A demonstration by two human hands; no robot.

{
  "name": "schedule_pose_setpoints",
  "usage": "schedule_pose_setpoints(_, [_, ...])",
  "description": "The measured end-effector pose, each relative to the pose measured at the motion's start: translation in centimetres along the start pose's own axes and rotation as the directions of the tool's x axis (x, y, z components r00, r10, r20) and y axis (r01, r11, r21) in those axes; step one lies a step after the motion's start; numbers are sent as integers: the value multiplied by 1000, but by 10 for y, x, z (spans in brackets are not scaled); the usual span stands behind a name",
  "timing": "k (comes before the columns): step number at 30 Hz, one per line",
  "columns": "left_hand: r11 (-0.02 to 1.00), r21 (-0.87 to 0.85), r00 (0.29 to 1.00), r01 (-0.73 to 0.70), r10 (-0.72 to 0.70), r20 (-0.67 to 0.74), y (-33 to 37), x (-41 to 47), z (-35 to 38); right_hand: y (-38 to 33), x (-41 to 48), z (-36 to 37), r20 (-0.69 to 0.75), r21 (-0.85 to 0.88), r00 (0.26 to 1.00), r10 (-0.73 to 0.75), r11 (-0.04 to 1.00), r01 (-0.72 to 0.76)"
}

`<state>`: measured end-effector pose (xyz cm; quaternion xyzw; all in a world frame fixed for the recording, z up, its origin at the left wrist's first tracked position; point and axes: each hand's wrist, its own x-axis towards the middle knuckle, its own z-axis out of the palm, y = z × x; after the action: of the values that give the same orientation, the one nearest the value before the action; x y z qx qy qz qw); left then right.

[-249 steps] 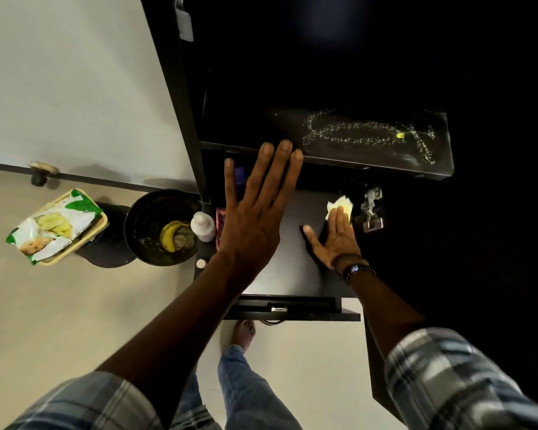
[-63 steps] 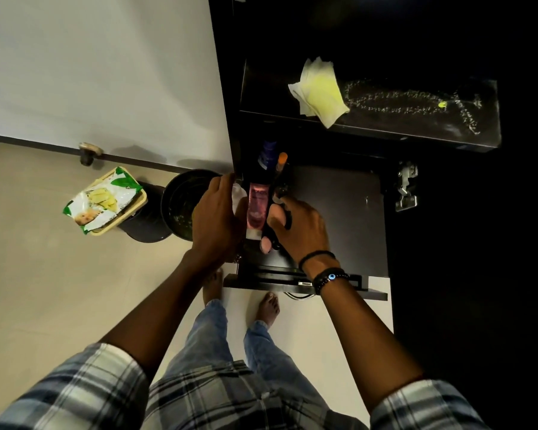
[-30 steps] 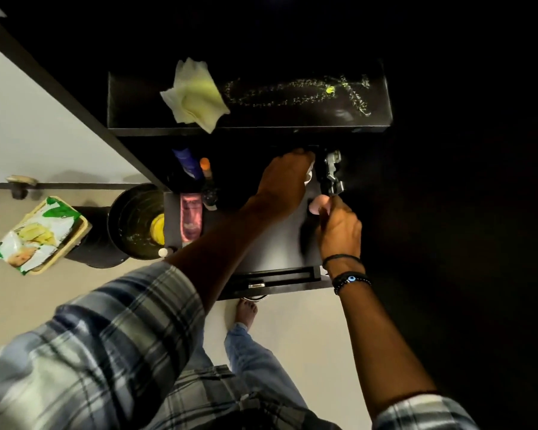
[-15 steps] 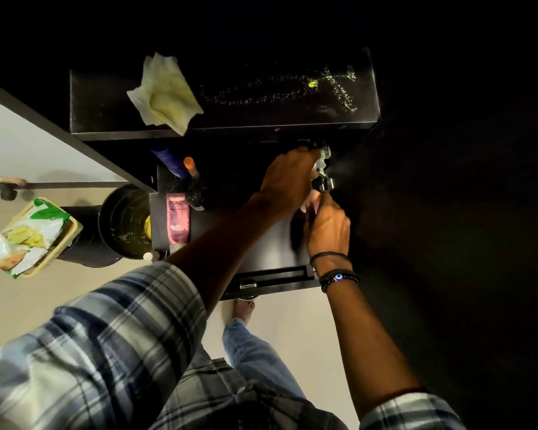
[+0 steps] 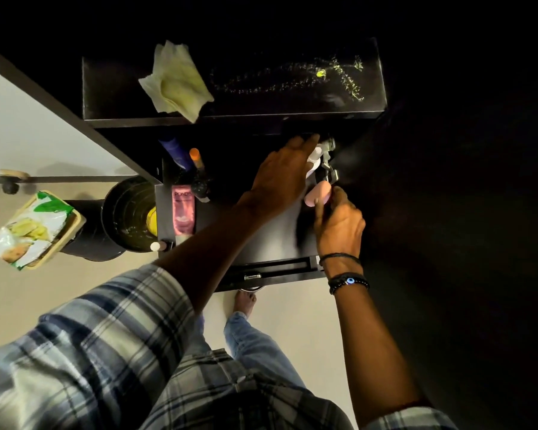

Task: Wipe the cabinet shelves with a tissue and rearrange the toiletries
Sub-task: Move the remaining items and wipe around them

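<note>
1. Step in hand, by judgement: setting two small toiletries down at the three o'clock end of the lower shelf (image 5: pixel 261 240), hard by the metal hinge (image 5: pixel 328 164).
2. Left hand (image 5: pixel 280 178): reaching across toward one o'clock, fingers laid over a white bottle (image 5: pixel 313 158); grip hidden, so cannot tell whether clamped round the bottle or merely resting on it; best to seat the bottle upright and clear of the hinge before letting go.
3. Right hand (image 5: pixel 339 223): grip closed on a pink container (image 5: pixel 317 193), pinched at the fingertips just at five o'clock of the white bottle; worth lowering it flat beside the bottle rather than against the hinge, a likely snag.
4. Keep the middle of the lower shelf bare; avoid knocking the group at its nine o'clock end.
5. Look of that group: pink tube (image 5: pixel 183 212) lying flat, printed face up; blue tube (image 5: pixel 176 150) and orange-capped bottle (image 5: pixel 196 158) leaning in shadow at twelve o'clock of it.
6. Tissue (image 5: pixel 176 80): pale yellow-white, creased and loosely unfolded; lying on the upper shelf (image 5: pixel 112 100) at eleven o'clock of the view, one corner overhanging the front edge; in neither hand.
7. Beaded chain (image 5: pixel 292 79): on the same upper shelf, stretching away to three o'clock of the tissue.
</note>
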<state>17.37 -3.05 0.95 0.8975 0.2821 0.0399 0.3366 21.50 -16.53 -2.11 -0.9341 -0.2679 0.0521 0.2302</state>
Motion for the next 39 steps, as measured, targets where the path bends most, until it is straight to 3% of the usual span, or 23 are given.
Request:
schedule_pose_setpoints(4, [1000,13,998,-12,13,-68,-15,-33,-15,-3,-13,-3,-18,103,1000,12,995,-10])
schedule_pose_setpoints(9, [998,11,993,62,-61,-98,-55,-91,-28,-37,-45,20,192,291,975,-111,955,52])
schedule_pose_setpoints(13, [963,197,980,181,-162,-112,-95,-141,-47,-66,-75,42,477,329,852,-213,943,52])
schedule_pose_setpoints(16, [934,221,959,282,-279,-45,-116,-165,-56,-77,-89,54,591,292,773,-232,954,63])
schedule_pose_setpoints(22, [918,218,929,331,-358,97,-145,-182,-55,-91,-101,74,626,192,737,-254,966,170])
schedule_pose_setpoints(27, [947,126,947,295,-307,93,-155,-182,-44,-96,-103,87,635,153,729,-257,966,207])
schedule_pose_setpoints(39, [947,85,946,309,-315,76,-166,-185,-35,-104,-101,106,669,94,700,-250,963,254])
